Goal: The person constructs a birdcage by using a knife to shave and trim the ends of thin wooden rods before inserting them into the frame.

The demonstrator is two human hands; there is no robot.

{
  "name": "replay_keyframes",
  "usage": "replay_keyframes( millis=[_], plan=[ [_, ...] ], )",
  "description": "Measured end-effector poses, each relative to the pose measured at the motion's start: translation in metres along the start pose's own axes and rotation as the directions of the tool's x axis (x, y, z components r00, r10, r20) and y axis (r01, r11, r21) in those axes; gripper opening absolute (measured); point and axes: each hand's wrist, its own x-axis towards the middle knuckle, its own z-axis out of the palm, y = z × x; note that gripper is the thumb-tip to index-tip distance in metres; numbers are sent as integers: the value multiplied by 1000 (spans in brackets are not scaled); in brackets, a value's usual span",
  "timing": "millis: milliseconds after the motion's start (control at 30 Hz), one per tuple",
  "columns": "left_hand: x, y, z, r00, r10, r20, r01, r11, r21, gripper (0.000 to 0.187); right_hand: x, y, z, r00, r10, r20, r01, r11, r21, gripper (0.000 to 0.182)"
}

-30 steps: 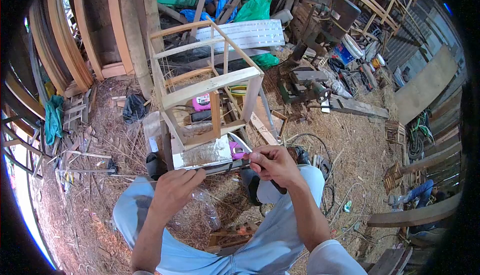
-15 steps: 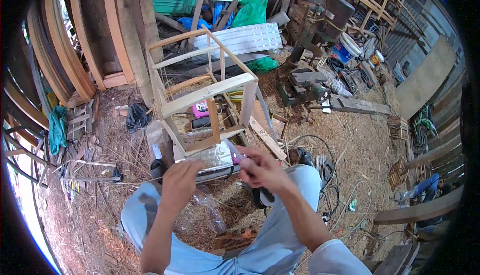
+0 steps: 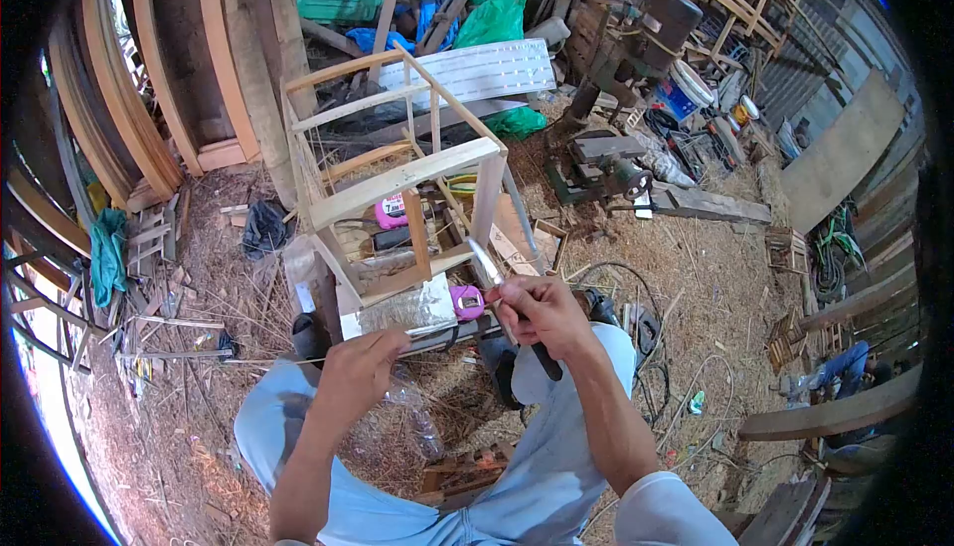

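Note:
My right hand [image 3: 547,315] is wrapped round a knife [image 3: 485,262], its pale blade pointing up and away and its dark handle end showing below the palm. My left hand [image 3: 360,367] is closed in a pinch on a thin strip of wood [image 3: 283,360], which runs out to the left. Just beyond my hands lies a whitish, worn board [image 3: 397,312]. A pink tape measure [image 3: 467,302] rests at the board's right end, close to my right fingers. Behind the board stands an open wooden frame [image 3: 407,188] of pale slats.
A second pink tape measure [image 3: 391,211] shows through the frame. A metal vise [image 3: 606,168] stands to the right, near a paint bucket [image 3: 686,89]. Curved timbers [image 3: 234,59] lean at the left. Shavings cover the ground, with a dark cable [image 3: 656,387] by my right knee.
My right hand has moved right and slightly up with the knife, uncovering the pink tape measure. My left hand has hardly moved. The view has shifted slightly.

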Motion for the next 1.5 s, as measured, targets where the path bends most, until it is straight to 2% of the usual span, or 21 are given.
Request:
replay_keyframes(
  millis=[67,100,133,167,233,333,500,633,767,833,900,1000,1067,1133,1167,1233,1300,1367,1400,1467,1500],
  plan=[
    [-5,-12,-11,999,39,-11,-39,999,35,19,0,-1,-19,908,-186,-375,121,974,-190,18],
    [-13,-29,-27,993,-40,-111,49,995,82,17,9,2,-75,882,-191,-431,203,979,-17,16],
    [-17,-38,-39,971,-110,-211,138,982,126,15,-1,-16,-93,789,-245,-563,298,955,2,18],
    [-17,-38,-40,971,-103,-216,136,980,143,15,1,-4,-108,823,-292,-488,376,923,82,23],
    [-14,-31,-22,969,-152,-196,174,980,101,12,1,8,-70,902,-207,-378,267,957,113,27],
    [0,-13,-10,978,-74,-193,99,988,122,11,-5,6,-9,986,-118,-118,130,986,99,34],
    [8,-2,10,979,31,-199,-15,997,82,15,0,24,35,984,-92,150,84,994,64,36],
    [11,8,12,993,21,-119,-18,1000,26,21,5,22,42,980,-85,179,65,991,116,33],
    [8,5,5,997,-47,-56,45,998,-35,23,5,14,27,976,-75,204,76,997,5,33],
    [4,-1,-3,997,-68,24,69,997,-42,25,3,6,17,998,-44,41,45,998,-35,32],
    [1,-1,0,998,-59,36,60,997,-44,24,1,3,12,994,-44,97,43,999,11,31],
    [-10,-10,-5,999,-36,-15,36,999,35,20,0,8,8,999,-42,28,42,999,-2,30],
    [-16,-20,-20,997,-9,-70,17,994,110,18,5,0,-43,859,-363,-361,268,920,-287,35],
    [-14,-26,-47,965,-182,-191,204,974,99,14,-2,-16,-86,822,-344,-454,433,895,107,42],
    [-11,-26,-42,961,-177,-211,202,974,102,14,2,-12,-84,823,-359,-440,442,891,101,42],
    [-9,-25,-18,974,-114,-194,128,990,63,12,1,8,-54,909,-132,-395,149,989,12,45],
    [-6,-19,-10,970,-147,-193,148,989,-7,10,-2,8,-24,990,-79,-119,89,993,83,47],
    [-1,-11,-13,958,-229,-172,227,973,-32,12,-7,1,6,994,-99,-36,98,995,-22,46],
    [1,-12,-10,963,-193,-190,186,981,-54,14,-5,5,12,994,-104,-33,103,994,-19,46],
    [4,-8,-6,972,-144,-188,142,990,-27,16,-6,10,20,980,-18,196,16,1000,10,49],
    [7,-6,-3,979,-98,-179,99,995,-2,17,-3,11,27,982,-21,190,20,1000,6,49]
  ],
)
